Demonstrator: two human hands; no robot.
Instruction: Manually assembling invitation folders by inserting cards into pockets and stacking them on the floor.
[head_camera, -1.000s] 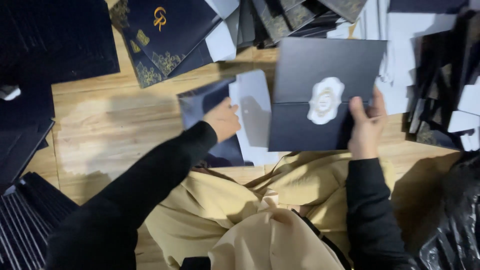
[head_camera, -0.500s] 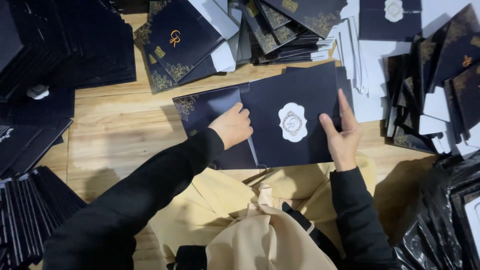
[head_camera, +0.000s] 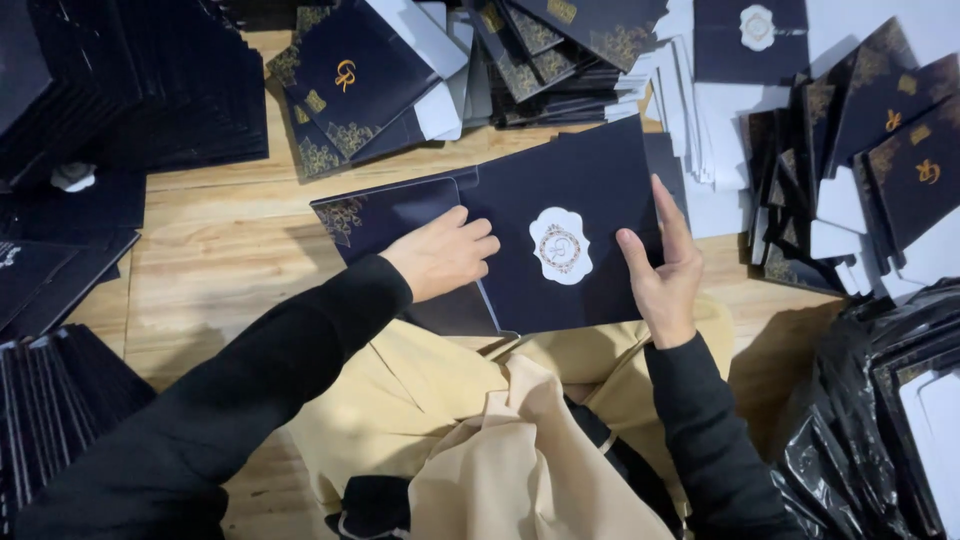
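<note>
As both hands press flat, left hand (head_camera: 445, 253) curled, right hand (head_camera: 660, 268) splayed on navy card (head_camera: 580, 200)

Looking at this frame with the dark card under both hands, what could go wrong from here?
The right hand presses the card near its white seal; a slipping thumb might smudge or lift the seal. The left hand lies on the flap beside it; uneven pressure could crease it. The card's near edge hangs over the lap, off the wooden floor, so it might bend there.
</note>
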